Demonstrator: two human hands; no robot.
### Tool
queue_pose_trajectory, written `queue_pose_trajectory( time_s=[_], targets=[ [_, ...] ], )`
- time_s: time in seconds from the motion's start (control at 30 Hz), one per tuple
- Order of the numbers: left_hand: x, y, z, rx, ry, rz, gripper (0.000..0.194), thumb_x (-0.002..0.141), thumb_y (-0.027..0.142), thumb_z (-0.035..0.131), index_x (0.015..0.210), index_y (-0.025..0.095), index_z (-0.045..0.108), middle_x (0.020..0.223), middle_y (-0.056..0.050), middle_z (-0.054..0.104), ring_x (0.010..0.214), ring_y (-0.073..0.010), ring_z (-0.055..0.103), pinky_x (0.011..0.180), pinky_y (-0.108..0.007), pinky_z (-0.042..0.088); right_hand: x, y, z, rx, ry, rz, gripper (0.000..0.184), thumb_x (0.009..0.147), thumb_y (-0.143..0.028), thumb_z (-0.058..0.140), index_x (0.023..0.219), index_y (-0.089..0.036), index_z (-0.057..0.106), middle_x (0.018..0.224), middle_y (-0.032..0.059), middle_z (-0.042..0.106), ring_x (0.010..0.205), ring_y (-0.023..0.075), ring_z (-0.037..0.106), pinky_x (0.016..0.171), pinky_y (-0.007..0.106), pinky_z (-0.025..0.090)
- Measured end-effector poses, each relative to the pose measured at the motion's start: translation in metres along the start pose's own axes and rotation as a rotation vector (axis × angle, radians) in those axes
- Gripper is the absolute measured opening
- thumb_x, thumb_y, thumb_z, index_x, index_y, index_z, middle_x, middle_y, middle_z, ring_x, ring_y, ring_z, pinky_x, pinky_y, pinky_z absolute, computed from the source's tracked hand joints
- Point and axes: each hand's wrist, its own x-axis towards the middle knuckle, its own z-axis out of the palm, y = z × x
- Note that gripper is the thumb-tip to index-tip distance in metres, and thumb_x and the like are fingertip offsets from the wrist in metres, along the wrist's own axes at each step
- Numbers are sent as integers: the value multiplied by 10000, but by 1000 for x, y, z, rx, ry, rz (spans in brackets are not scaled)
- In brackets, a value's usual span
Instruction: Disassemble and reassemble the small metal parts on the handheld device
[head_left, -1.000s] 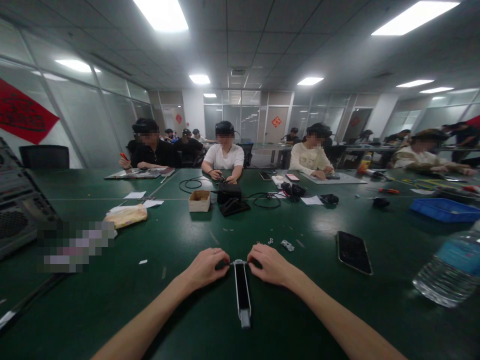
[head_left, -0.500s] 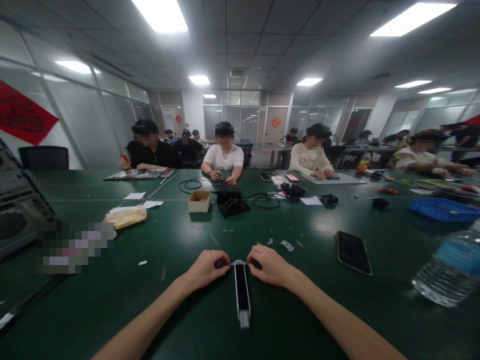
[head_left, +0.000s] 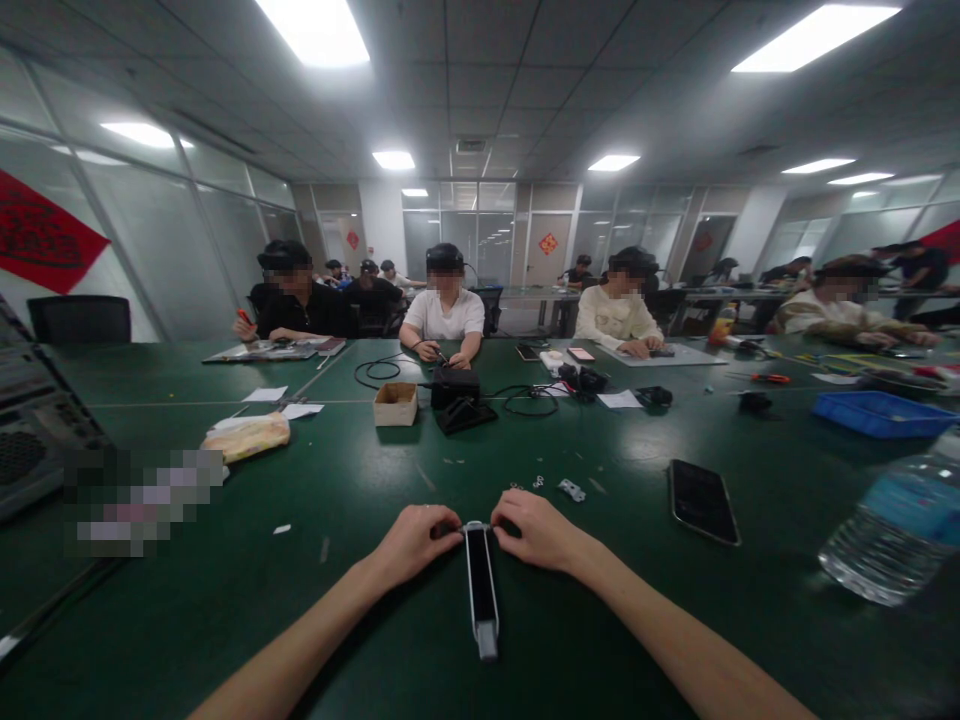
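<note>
The left hand (head_left: 416,538) and right hand (head_left: 536,530) pinch either side of the far end of the slim device (head_left: 481,580), flat on the tabletop (head_left: 397,660) between them (exact contact is too small to tell); even, gentle pressure should prevent twisting.

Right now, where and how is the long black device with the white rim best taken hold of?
Probably across the middle of the long black device, from above, pinching its two long sides: it looks narrow and straight, and the left hand and right hand flank its far end.
</note>
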Motion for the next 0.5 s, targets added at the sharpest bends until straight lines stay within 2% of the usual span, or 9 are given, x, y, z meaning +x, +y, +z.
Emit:
queue_pose_trajectory(
  time_s=[0.37, 0.5],
  targets=[
    [0, 1, -1, 22, 3, -2, 229, 858, 348, 553, 975, 190, 670, 788, 4, 638, 659, -124, 543, 609, -213, 391, -1, 3, 0, -15, 0, -31, 119, 862, -190, 531, 904, -161, 638, 884, 48, 611, 826, 158, 560, 830, 317, 456],
    [0, 1, -1, 31, -2, -2, 229, 861, 349, 548, 976, 193, 668, 785, 1, 632, 658, -122, 543, 608, -212, 395, 0, 2, -3, -41, 6, -30, 110, 859, -210, 546, 893, -161, 638, 883, 46, 614, 825, 160, 558, 797, 306, 458]
  ],
)
